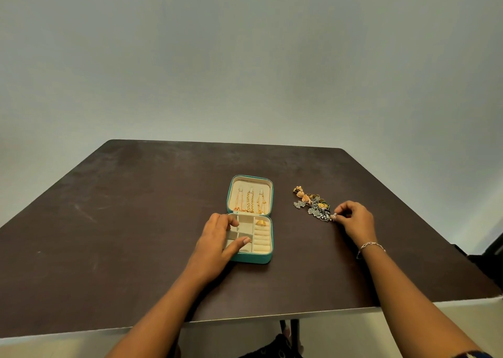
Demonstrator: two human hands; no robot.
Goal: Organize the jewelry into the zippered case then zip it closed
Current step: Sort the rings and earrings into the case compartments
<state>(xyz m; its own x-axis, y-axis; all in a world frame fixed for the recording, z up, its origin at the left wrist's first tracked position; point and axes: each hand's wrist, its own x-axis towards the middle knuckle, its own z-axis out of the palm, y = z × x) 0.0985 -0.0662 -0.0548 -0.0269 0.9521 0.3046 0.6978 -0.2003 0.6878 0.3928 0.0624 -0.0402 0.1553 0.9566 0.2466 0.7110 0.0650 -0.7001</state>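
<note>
On the dark counter sits the open green case. The left hand rests on it, fingers loose. Right of the case lies the jewelry pile (quite tangled). The right hand has its grip pinched on one small silver piece. Best to lift it slowly, so nothing drags along.

The case was teal with cream lining, the loose jewelry gold and silver, the table dark brown.
</note>
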